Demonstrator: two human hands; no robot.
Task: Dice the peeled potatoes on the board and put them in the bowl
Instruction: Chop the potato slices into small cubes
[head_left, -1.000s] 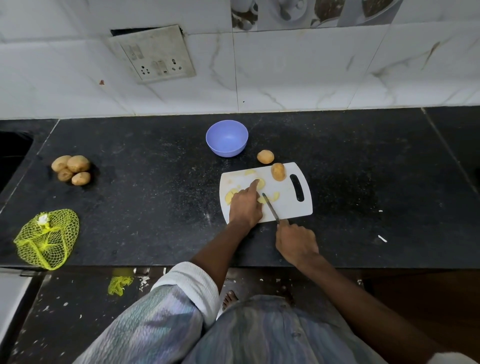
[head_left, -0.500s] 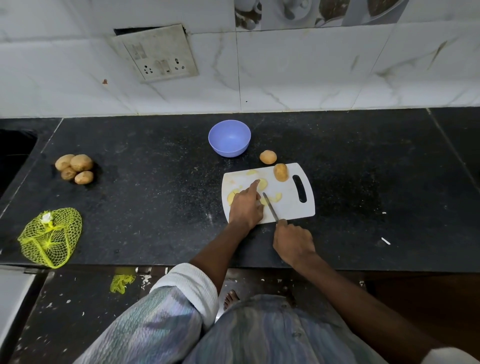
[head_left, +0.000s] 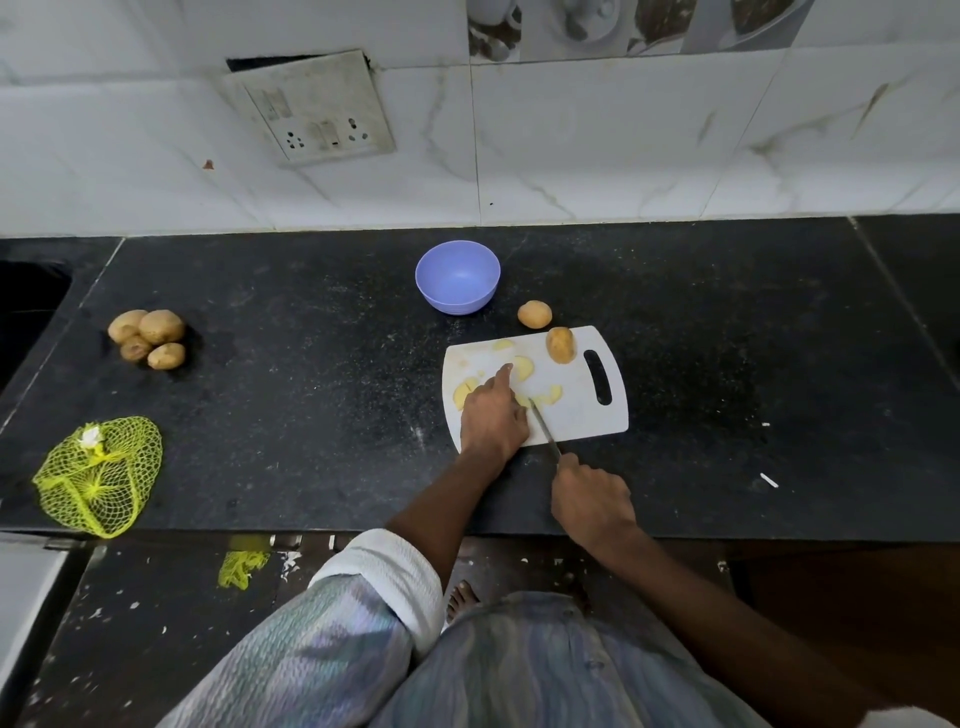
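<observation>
The black bench (head_left: 311, 415) carries one white cutting board (head_left: 576, 415), and one empty blue bowl (head_left: 457, 278) sits at the board's eleven o'clock. The left hand (head_left: 493, 410) presses potato slices (head_left: 522, 366) flat, forefinger extended; the right hand (head_left: 592, 499) is wrapped round the handle of one knife (head_left: 543, 423), at the board's six o'clock edge. To dice well, I judge the slices should be stacked, fingertips tucked back, cuts even, then crosswise. About five pale slices lie on the board. One whole potato (head_left: 560, 344) rests at its one o'clock corner, another potato (head_left: 534, 314) just beyond. Four unpeeled potatoes (head_left: 148, 338) lie far at nine o'clock, beside one yellow net bag (head_left: 98, 478)
</observation>
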